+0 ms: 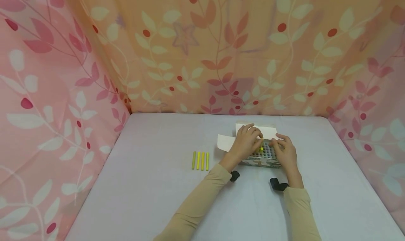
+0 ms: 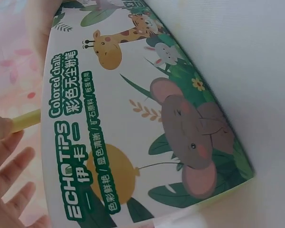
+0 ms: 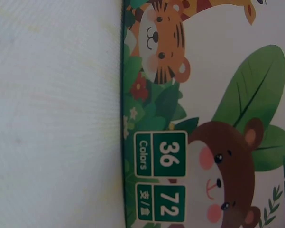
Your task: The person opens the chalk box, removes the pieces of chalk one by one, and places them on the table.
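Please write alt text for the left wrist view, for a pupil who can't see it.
The left hand pinches a yellow stick at the edge of a box that fills most of the view. Seen turned sideways, the box's white face reads "Colored chalk" and shows a giraffe and an elephant.

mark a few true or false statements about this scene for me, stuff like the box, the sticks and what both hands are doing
1. Four sticks lie on the table. True.
2. The box is closed. False: its white flaps are open.
3. The left grip pinches a yellow stick. True.
4. The four sticks lie to the right of the box. False: they lie to its left.
5. The right grip is at the box's right end. True.
6. The label reads 24 colors. False: it reads 36.
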Motion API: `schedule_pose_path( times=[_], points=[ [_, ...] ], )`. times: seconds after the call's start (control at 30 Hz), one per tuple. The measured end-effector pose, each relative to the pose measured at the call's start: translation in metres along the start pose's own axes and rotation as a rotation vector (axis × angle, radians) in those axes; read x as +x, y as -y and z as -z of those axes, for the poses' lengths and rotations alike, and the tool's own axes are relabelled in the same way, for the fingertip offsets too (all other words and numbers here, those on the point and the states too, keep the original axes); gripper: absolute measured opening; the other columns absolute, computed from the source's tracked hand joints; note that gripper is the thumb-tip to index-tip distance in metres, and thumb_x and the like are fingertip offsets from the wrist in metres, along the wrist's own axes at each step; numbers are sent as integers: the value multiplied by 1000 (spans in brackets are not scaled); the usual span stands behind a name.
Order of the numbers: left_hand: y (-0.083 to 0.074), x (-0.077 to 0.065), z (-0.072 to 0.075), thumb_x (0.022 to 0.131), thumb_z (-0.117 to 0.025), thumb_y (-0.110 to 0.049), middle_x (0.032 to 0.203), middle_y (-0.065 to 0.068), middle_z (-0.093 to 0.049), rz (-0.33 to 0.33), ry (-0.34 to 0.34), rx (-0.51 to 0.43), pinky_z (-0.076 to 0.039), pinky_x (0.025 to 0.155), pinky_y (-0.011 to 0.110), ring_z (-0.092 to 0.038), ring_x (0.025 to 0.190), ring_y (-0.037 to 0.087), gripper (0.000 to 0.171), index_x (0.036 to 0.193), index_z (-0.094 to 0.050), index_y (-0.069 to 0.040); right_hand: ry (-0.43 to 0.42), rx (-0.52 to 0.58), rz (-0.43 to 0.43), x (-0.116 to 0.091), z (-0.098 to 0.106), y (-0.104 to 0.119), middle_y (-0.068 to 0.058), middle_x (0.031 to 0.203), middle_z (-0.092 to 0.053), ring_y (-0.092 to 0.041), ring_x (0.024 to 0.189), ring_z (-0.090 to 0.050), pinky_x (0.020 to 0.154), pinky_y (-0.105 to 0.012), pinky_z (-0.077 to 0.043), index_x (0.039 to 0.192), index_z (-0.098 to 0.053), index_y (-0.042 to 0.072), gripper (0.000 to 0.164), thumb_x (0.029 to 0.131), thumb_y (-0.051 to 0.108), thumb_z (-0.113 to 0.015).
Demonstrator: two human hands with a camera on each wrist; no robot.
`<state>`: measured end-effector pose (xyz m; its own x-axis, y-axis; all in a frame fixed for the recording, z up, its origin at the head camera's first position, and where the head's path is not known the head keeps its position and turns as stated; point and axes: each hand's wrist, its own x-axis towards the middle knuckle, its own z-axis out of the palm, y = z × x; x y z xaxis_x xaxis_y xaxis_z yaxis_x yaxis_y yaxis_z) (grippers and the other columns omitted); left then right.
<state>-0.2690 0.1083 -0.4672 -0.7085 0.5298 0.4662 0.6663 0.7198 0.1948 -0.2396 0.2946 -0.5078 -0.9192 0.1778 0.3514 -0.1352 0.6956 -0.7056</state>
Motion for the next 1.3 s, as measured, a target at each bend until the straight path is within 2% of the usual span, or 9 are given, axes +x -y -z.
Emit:
schedule_pose_path(
  times=[0.13,0.33,0.7,0.93,1.17,1.3],
  points=[
    [3,-1,2,94,-52,-34,112,-6,-61,-23,-79,-75,-28,110,37,-41,128,21,16,98,-63,-22,-3,0,-1,0,0,0,-18,127,-51,-42,118,-45,94,-60,-34,82,-70,-1,37,95,29,-53],
    [6,-4,7,92,-57,-31,107,-4,-62,-43,-156,-173,-27,111,32,-45,124,22,14,95,-65,-20,1,-3,-7,0,0,-1,-18,127,-51,-42,119,-45,94,-59,-34,82,-70,0,38,95,30,-52],
    [10,-18,25,91,-58,-29,108,-3,-62,57,-226,-340,-31,108,38,-43,126,18,14,97,-65,-17,9,-5,-25,-1,-1,-2,-16,128,-50,-40,121,-44,96,-58,-33,84,-70,0,36,95,29,-52],
    [15,-28,31,92,-58,-27,108,-4,-61,84,-265,-376,-31,108,35,-42,126,15,13,97,-64,-17,4,-1,-26,-1,0,0,-16,129,-50,-40,121,-43,96,-58,-32,85,-70,0,36,95,29,-52],
    [22,-43,39,91,-60,-24,107,-1,-63,81,-329,-401,-31,107,37,-47,123,23,13,96,-64,-14,7,10,-19,-2,0,-1,-16,128,-50,-40,120,-44,95,-58,-33,84,-70,0,37,95,31,-52],
    [27,-52,46,91,-60,-23,107,0,-63,96,-343,-423,-32,106,42,-47,123,24,13,97,-65,-13,1,11,-8,-2,0,-1,-16,128,-51,-41,119,-45,94,-58,-34,82,-70,0,38,95,30,-52]
  ],
)
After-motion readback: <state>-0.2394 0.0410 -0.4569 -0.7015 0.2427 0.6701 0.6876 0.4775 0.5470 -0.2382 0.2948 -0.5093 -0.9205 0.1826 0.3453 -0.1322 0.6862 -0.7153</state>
